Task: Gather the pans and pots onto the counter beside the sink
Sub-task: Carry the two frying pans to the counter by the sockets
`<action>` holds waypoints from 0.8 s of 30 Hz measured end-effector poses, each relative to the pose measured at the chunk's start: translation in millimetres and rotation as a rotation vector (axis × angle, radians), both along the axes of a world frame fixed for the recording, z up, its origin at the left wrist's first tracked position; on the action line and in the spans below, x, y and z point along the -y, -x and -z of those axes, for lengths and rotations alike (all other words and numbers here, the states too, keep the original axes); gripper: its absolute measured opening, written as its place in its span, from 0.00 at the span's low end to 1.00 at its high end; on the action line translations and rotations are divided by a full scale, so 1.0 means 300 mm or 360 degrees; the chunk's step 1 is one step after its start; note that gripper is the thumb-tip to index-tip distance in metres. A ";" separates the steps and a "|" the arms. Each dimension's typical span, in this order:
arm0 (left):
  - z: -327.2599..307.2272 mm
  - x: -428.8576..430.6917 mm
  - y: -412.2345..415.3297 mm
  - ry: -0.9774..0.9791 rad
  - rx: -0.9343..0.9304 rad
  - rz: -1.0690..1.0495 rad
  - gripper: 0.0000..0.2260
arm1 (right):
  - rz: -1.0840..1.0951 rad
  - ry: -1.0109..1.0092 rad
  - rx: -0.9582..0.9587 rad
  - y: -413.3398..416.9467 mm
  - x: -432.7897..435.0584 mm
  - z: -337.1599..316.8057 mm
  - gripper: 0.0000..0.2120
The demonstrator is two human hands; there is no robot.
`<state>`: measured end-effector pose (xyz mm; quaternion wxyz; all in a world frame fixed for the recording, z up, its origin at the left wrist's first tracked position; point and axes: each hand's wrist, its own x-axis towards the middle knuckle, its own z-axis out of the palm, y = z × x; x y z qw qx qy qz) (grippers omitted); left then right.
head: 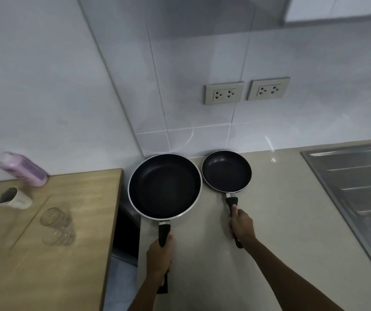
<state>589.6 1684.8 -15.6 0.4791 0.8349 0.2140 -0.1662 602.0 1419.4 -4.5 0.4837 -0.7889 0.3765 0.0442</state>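
Two black frying pans side by side on the pale counter, each held by its handle.

Head view: the left hand [159, 258] is closed around the handle of the large pan [165, 186], which sits at the counter's [281, 221] left edge; the right hand [241, 225] grips the handle of the small pan [226, 170] just beside it, near the tiled wall. The steel sink [359, 187] lies to the right. On the wooden table [79, 243] stand a pink bottle [22, 169] with unreadable print, a cup [16, 198] and two glasses [56, 227]. No brand is legible.
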 end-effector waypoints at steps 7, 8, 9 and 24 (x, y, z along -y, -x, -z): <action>-0.029 0.003 -0.003 0.0035 0.0003 0.0003 0.24 | -0.0032 0.0032 0.0029 -0.026 0.031 -0.011 0.25; -0.026 0.002 0.004 0.0036 -0.0001 0.0003 0.24 | -0.0049 0.0040 0.0017 -0.026 0.030 -0.009 0.25; -0.027 0.001 0.006 0.0036 -0.0001 0.0000 0.24 | -0.0058 0.0044 0.0012 -0.028 0.029 -0.009 0.26; -0.058 0.018 0.021 0.0012 -0.0024 -0.0010 0.24 | -0.0099 -0.0025 -0.0015 -0.028 0.041 -0.022 0.25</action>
